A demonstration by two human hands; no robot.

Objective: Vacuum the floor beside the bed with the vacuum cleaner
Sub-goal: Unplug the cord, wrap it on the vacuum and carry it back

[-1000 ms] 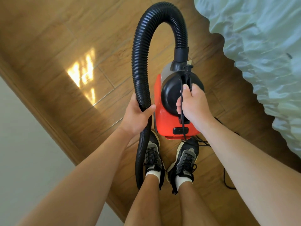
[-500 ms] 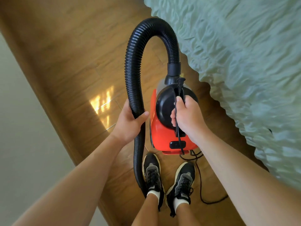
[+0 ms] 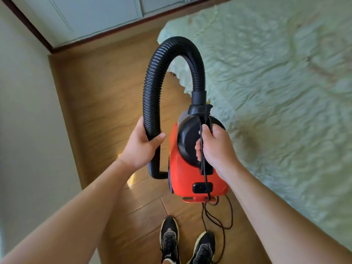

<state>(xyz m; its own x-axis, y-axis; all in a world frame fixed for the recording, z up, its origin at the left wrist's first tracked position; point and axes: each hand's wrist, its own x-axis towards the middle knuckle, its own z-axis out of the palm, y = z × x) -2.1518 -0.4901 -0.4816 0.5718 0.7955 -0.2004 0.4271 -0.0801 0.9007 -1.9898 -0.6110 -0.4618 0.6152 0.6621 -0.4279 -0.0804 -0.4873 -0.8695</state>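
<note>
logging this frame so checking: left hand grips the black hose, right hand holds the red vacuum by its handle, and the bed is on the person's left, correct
Not quite. The head view shows the bed on the person's right, not their left. The rest stands: the left hand grips the black hose, and the right hand holds the red vacuum by its handle.

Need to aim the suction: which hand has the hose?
The left hand grips the black ribbed hose; the right hand holds the red vacuum cleaner and its cord.
</note>
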